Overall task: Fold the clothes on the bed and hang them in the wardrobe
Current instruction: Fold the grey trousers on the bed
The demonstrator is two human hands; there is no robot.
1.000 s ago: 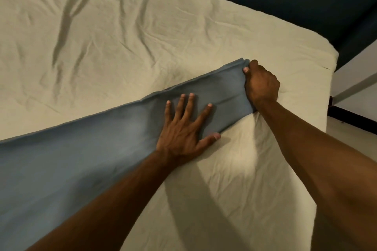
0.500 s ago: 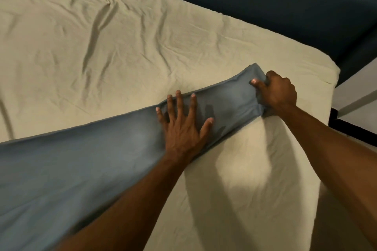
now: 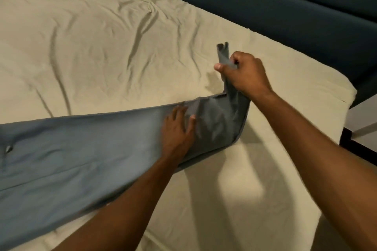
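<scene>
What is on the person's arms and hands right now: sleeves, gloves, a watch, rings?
Nothing shows. The left hand and right hand are bare, without gloves, rings or a watch. Both forearms are bare to the frame's edge; no sleeve is in view.

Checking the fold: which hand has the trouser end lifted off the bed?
The right hand: it grips the hem of the grey-blue trousers, raised, while the left hand presses flat on them.
</scene>
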